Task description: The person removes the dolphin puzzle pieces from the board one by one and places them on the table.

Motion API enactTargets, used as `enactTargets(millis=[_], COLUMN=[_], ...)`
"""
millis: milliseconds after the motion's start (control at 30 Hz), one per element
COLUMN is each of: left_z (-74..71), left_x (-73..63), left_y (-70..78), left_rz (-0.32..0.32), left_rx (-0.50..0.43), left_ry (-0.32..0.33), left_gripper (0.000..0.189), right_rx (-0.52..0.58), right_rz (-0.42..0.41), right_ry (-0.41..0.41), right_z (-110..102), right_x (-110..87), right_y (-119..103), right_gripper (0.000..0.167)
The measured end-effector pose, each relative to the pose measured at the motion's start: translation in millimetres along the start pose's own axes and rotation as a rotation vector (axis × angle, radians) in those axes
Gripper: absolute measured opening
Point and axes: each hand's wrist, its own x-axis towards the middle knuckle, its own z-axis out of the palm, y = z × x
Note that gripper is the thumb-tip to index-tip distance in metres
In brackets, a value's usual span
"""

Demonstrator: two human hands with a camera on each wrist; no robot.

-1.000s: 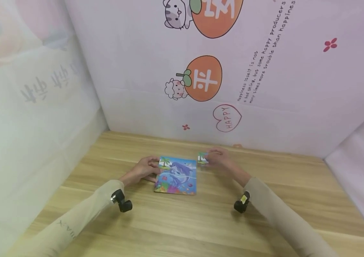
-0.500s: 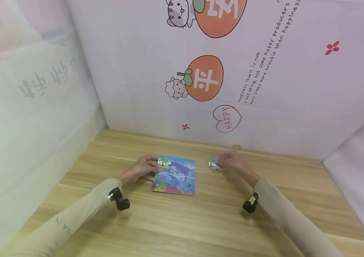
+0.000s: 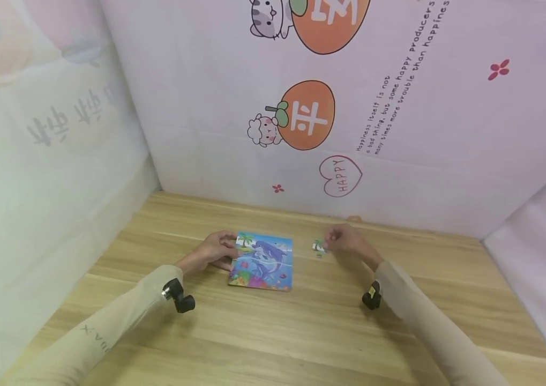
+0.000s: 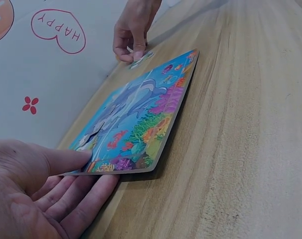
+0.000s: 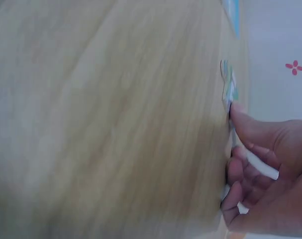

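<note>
On the pale wood-grain worktop (image 3: 273, 338), a thin square picture-puzzle board (image 3: 263, 262), printed with purple dolphins, a palm tree and bright coral on blue, lies at the middle. The left hand (image 3: 215, 250) grips its left edge, thumb on top and fingers underneath; a shadow shows beneath the near edge, and seams cross the printed face. To the board's right, apart from it, is a small flat puzzle piece (image 3: 318, 245) bearing a green palm tree. The right hand (image 3: 350, 241) pinches this piece at its right end, the fingers hiding part of it. Close behind both items rises a whitish-pink hanging cloth (image 3: 205, 139) printed with orange fruits, cartoon animals and a red outlined heart (image 3: 341, 176) reading HAPPY, bounding the worktop at the back. A pale printed cloth (image 3: 60, 214) bounds the left side. Both forearms, in cream sleeves (image 3: 109, 321), reach in from the front, each with a black wrist-mounted device (image 3: 179, 296) standing low over the worktop.
</note>
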Motion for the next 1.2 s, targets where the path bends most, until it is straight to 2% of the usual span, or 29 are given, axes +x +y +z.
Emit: enactTargets(millis=[367,567,800,1033,1200], left_z=[-1.6,-7.1,-6.1,-6.1,-0.9], left_x=[4.3,-0.5,-1.4,2.1,3.4], left_y=[11.5,14.1,14.7,16.9,19.2], left_rz=[-0.010,-0.056,-0.068,-0.053,-0.041], left_rx=[-0.042,-0.053,-0.058,-0.055,-0.057], left_ry=[-0.058,-0.087,-0.102,-0.116,-0.118], left_gripper=[0.070,0.070,0.069,0.068,0.063], right_rx=[0.029,0.046,0.076,0.067,0.034], right_rz=[0.004,-0.036,-0.066,-0.060,-0.068], right_ry=[0.026,0.069,0.125,0.112,0.077], right_z=[-9.9,-6.3,4.6,13.7,22.9], right_x=[4.4,2.1,-0.8,1.3,5.5], right_y=[4.1,-4.1,-13.9,-30.0,-45.0], right_gripper=[0.023,0.019,0.012,0.014,0.019])
